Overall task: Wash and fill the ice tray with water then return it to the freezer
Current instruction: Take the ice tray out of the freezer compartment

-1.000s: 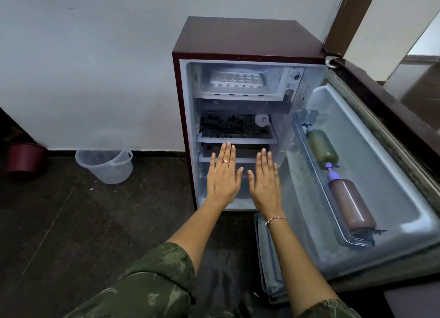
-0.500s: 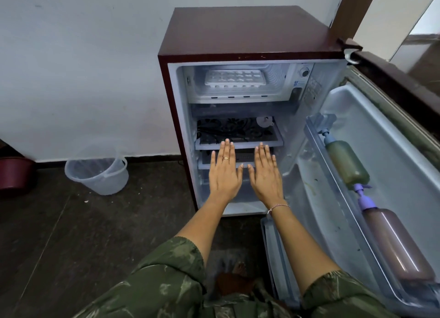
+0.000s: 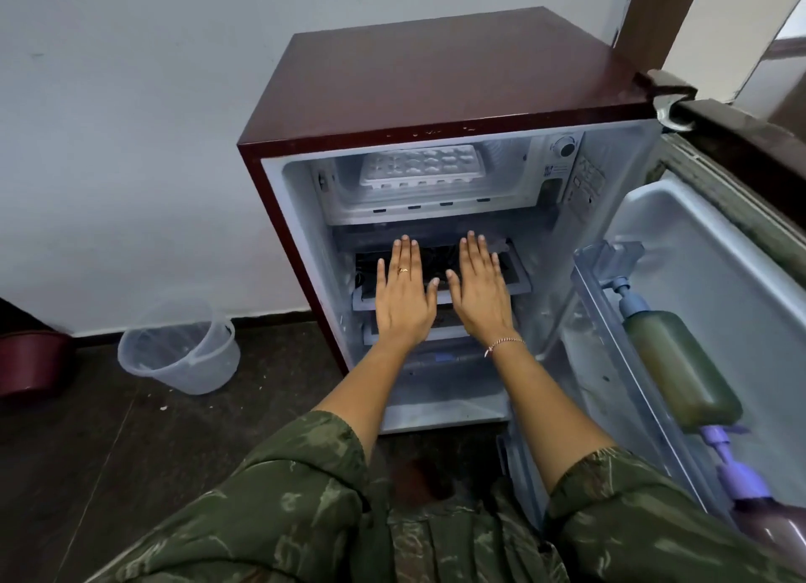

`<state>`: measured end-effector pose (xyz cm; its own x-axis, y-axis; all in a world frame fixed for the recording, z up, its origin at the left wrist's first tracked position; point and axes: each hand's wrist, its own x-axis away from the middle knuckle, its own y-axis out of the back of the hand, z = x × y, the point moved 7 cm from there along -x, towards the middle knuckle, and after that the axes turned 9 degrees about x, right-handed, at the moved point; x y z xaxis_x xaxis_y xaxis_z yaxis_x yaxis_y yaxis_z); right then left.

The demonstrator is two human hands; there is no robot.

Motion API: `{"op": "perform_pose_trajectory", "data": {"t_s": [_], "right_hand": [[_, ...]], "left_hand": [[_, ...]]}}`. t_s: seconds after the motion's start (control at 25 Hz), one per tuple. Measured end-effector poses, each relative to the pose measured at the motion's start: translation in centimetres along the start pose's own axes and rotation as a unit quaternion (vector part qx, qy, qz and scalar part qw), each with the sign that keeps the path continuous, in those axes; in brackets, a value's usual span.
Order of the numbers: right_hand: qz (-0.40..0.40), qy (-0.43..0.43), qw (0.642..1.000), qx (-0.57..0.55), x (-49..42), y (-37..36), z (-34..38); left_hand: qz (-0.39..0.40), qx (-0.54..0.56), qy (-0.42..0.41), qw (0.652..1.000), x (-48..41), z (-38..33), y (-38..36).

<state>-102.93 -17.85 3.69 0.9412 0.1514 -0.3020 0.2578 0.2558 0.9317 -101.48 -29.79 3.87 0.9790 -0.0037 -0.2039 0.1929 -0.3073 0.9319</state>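
White plastic ice tray (image 3: 422, 167) sits in the freezer compartment (image 3: 506, 190), long axis crosswise, above both flat, empty hands; left hand (image 3: 403, 295) and right hand (image 3: 479, 290) hover about equally near.

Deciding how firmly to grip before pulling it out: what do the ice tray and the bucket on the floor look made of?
Ice tray: looks like white moulded plastic with a dull, slightly frosted finish. The thin edges and rounded cube pockets suggest this. It is probably stiff, though I can't tell how much it flexes.
Bucket: thin, clear plastic with a smooth finish. You can see straight through its side.
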Motion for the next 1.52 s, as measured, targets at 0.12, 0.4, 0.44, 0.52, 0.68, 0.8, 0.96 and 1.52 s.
{"op": "perform_pose_trajectory", "data": {"t_s": [0.12, 0.4, 0.44, 0.52, 0.68, 0.8, 0.96, 1.52], "right_hand": [[-0.017, -0.001, 1.000, 0.006, -2.8, 0.3, -0.8], [-0.040, -0.004, 0.998, -0.037, -9.4, 0.3, -1.6], [-0.047, -0.008, 0.998, -0.046, -10.6, 0.5, -1.9], [-0.045, -0.034, 0.995, -0.082, -13.0, 0.4, -2.8], [-0.035, -0.134, 0.973, -0.187, -17.4, 0.0, -5.6], [-0.031, -0.195, 0.951, -0.236, -20.2, -0.4, -7.8], [-0.020, -0.238, 0.940, -0.242, -22.6, -1.5, -9.3], [-0.039, -0.259, 0.946, -0.191, -23.4, -1.9, -9.0]], "left_hand": [[-0.014, 0.003, -0.002, 1.000, -2.8, 0.4, 0.2], [-0.065, 0.100, 0.024, 0.993, -11.7, 0.5, 1.7], [-0.069, 0.116, 0.036, 0.990, -13.1, 0.7, 1.9], [-0.075, 0.162, 0.066, 0.982, -15.3, 1.6, 2.2], [-0.100, 0.206, 0.108, 0.967, -18.8, 4.1, 2.4], [-0.117, 0.244, 0.133, 0.953, -20.8, 5.6, 2.5], [-0.119, 0.287, 0.204, 0.928, -22.7, 7.2, 2.3], [-0.100, 0.365, 0.293, 0.878, -22.6, 11.9, 2.3]]}}
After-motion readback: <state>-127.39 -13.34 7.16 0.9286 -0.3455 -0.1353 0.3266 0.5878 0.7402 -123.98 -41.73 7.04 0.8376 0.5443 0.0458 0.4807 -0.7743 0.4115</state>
